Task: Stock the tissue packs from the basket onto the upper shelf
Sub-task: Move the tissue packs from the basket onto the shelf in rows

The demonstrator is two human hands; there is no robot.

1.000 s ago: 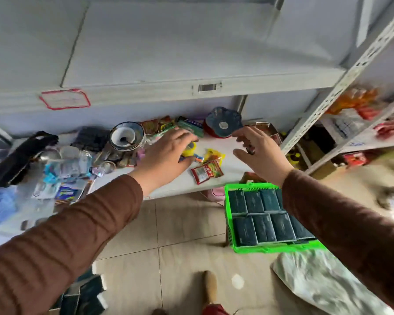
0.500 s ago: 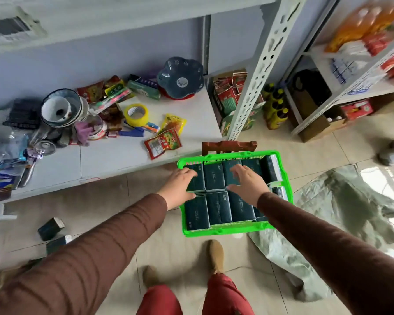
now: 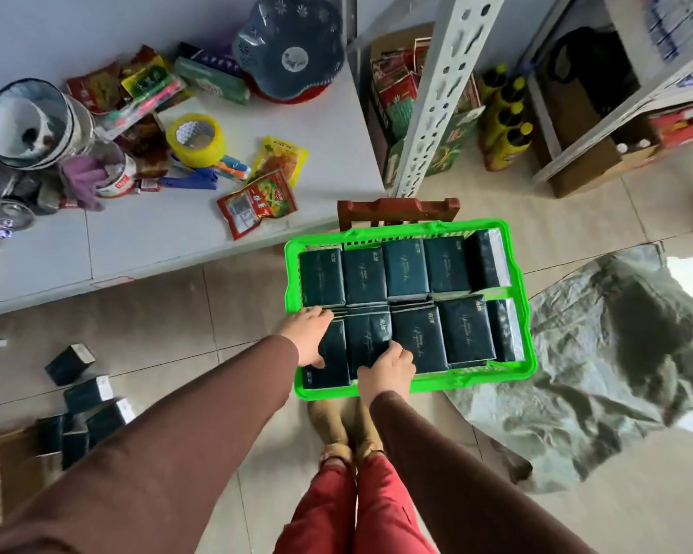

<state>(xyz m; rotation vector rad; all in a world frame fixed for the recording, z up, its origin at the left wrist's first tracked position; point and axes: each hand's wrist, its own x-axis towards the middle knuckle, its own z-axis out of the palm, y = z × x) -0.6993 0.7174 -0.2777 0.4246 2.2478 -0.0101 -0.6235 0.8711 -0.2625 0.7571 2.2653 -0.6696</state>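
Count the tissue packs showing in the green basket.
10 dark rectangular tissue packs top the green plastic basket: five in the far row, five in the near row. Left hand and right hand overlap two; more may lie underneath.

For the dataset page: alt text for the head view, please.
Seen from above, a person's left hand and right hand reach into a green basket of dark tissue packs on the floor beside a cluttered white shelf.
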